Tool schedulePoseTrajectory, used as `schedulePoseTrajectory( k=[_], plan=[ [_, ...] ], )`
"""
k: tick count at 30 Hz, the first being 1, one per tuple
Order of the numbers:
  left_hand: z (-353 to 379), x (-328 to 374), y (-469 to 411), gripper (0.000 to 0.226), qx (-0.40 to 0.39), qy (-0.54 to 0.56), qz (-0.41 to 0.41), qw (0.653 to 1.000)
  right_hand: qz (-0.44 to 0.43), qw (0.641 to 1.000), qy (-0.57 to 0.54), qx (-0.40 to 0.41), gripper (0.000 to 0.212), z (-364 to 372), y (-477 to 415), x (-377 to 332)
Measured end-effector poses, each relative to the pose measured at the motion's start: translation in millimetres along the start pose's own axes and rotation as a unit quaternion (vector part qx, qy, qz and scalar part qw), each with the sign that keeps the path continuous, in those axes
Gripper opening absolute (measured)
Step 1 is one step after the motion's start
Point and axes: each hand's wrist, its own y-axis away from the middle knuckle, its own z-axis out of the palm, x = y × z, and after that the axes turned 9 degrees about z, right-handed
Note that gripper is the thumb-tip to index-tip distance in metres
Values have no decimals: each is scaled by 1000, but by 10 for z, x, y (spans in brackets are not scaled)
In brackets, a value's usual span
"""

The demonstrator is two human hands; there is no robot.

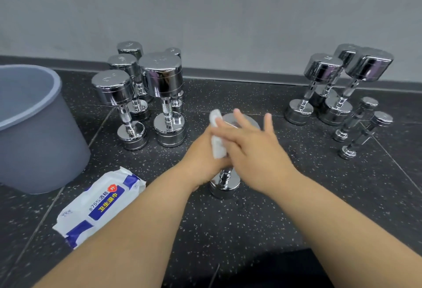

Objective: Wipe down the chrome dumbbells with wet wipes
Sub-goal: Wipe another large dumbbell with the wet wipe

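Observation:
A chrome dumbbell [225, 187] stands upright on the dark speckled floor in the middle of the head view. My left hand [201, 157] is curled around its handle just below the top head. Across that top head lies my right hand [255, 148] with its fingers straight and spread, pressing a white wet wipe [217, 147] against the dumbbell. The wipe sits between my two hands, and its upper end sticks out past my fingers. My hands hide the handle and most of the top head.
A grey plastic bucket [34, 127] stands at the left. A white-and-blue wet wipe pack [100, 205] lies in front of it. Several upright chrome dumbbells [162, 77] cluster at the back left, and several more [365, 66] at the back right by the wall.

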Motion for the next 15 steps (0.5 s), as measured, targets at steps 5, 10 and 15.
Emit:
schedulePoseTrajectory(
  k=[5,10,15],
  plan=[
    [29,12,17,82,23,55,-29,998,91,995,11,28,48,-109,-245,108],
    [6,10,38,74,21,46,-24,998,46,999,-24,17,47,6,76,88],
    [59,22,50,78,39,47,-21,998,100,994,-19,41,52,-114,-172,223]
  ],
)
